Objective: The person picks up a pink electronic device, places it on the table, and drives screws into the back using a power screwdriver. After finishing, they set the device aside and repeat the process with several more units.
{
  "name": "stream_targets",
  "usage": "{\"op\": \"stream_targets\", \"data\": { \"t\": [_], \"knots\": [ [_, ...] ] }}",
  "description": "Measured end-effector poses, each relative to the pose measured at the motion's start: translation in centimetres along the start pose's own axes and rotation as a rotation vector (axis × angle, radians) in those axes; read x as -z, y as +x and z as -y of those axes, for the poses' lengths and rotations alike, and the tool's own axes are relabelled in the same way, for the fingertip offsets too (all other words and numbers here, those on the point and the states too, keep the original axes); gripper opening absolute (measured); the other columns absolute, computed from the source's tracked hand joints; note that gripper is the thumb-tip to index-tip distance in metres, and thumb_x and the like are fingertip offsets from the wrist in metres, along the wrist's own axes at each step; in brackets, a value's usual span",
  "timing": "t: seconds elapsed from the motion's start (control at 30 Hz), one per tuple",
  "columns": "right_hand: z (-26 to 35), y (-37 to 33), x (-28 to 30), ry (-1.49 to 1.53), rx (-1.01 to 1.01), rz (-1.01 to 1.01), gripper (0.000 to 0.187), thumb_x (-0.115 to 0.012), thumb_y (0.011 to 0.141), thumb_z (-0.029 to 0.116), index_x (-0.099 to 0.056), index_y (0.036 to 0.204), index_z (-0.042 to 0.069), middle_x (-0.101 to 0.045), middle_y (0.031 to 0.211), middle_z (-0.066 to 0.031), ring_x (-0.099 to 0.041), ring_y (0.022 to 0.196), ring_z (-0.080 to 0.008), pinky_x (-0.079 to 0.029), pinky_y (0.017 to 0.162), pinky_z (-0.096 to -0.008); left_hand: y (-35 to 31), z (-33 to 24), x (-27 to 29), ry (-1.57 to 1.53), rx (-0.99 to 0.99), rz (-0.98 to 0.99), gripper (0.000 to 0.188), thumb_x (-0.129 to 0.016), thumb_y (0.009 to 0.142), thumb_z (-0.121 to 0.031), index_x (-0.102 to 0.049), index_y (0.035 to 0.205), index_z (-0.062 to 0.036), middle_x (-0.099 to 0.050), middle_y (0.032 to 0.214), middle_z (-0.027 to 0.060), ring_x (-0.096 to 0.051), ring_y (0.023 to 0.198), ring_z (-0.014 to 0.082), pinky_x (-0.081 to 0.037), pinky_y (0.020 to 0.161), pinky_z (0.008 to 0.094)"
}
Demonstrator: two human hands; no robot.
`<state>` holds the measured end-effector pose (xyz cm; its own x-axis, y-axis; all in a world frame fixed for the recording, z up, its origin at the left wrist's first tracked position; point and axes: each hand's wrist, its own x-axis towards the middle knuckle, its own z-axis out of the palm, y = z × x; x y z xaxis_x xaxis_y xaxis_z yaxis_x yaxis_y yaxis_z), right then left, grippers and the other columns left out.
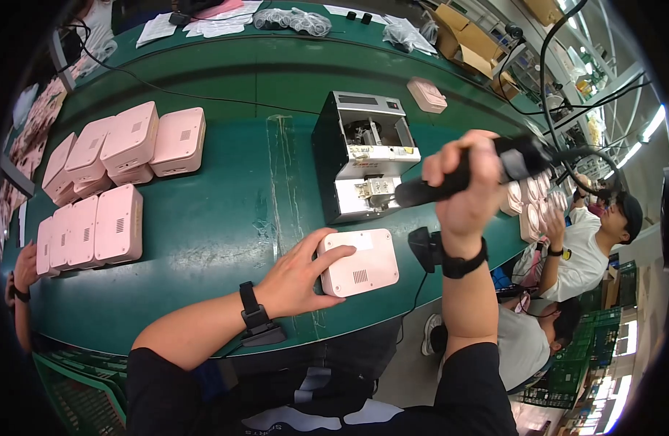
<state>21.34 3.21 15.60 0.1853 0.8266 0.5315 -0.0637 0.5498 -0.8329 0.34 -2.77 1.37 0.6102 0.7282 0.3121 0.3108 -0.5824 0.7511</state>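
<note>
In my right hand (471, 182) is a black corded electric screwdriver (440, 185), with my fingers wrapped round its body. Its front end points left, at the white front outlet of a black-sided screw feeder (367, 156); whether the tip touches it I cannot tell. My left hand (301, 272) grips the left side of a pale pink plastic case (374, 265) lying flat on the green table. The thumb is at its near edge and the index finger lies across its top. Screw holes at the corners and a slotted vent show on the case.
Several stacked pink cases (120, 221) stand at the left. Another pink case (427, 95) lies beyond the feeder on the green conveyor belt (225, 83). A co-worker's hand (25, 265) is at the left edge. Other people (574, 251) sit at the right, near a green crate (80, 392)-like row.
</note>
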Motion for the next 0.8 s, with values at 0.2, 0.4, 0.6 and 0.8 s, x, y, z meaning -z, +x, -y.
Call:
{"op": "stream_targets", "data": {
  "t": [0.2, 0.4, 0.6, 0.8],
  "knots": [
    [0.9, -1.7, -0.4, -0.020, -0.140, 0.066, 0.028, -0.044, 0.099, 0.034, -0.048, 0.098, 0.007, -0.049, 0.066, -0.0051, -0.046, 0.049, -0.0159, -0.043, 0.054, -0.0341, -0.3, 0.4, -0.3, 0.009, -0.027, -0.016, 0.079, -0.087, 0.064, -0.025, -0.052, 0.134, -0.0184, -0.040, 0.139, 0.0164, -0.052, 0.120, 0.0381, -0.050, 0.096, 0.0435],
    [2.7, -3.8, -3.2, 0.158, -0.145, 0.217, 0.034, -0.047, 0.096, 0.041, -0.046, 0.100, 0.007, -0.050, 0.067, -0.0052, -0.048, 0.050, -0.0162, -0.043, 0.055, -0.0342, -0.1, 0.7, 0.2, 0.000, -0.030, -0.008, 0.080, -0.087, 0.064, -0.025, -0.051, 0.135, -0.0187, -0.039, 0.139, 0.0167, -0.050, 0.123, 0.0382, -0.048, 0.098, 0.0443],
    [1.6, -4.5, -4.2, 0.170, -0.162, 0.273, 0.040, -0.051, 0.093, 0.046, -0.045, 0.101, 0.007, -0.050, 0.067, -0.0054, -0.048, 0.051, -0.0165, -0.044, 0.055, -0.0345, -0.2, 0.9, -0.3, -0.006, -0.044, -0.012, 0.078, -0.086, 0.065, -0.021, -0.051, 0.135, -0.0182, -0.038, 0.139, 0.0176, -0.048, 0.125, 0.0380, -0.047, 0.100, 0.0451],
    [0.4, -4.9, -4.7, 0.189, -0.176, 0.347, 0.038, -0.054, 0.092, 0.043, -0.045, 0.099, 0.007, -0.051, 0.068, -0.0060, -0.048, 0.050, -0.0170, -0.044, 0.055, -0.0346, -0.3, 0.9, -0.2, -0.021, -0.044, -0.019, 0.074, -0.086, 0.063, -0.019, -0.056, 0.130, -0.0147, -0.039, 0.137, 0.0193, -0.048, 0.124, 0.0395, -0.047, 0.100, 0.0453]
  ]
}}
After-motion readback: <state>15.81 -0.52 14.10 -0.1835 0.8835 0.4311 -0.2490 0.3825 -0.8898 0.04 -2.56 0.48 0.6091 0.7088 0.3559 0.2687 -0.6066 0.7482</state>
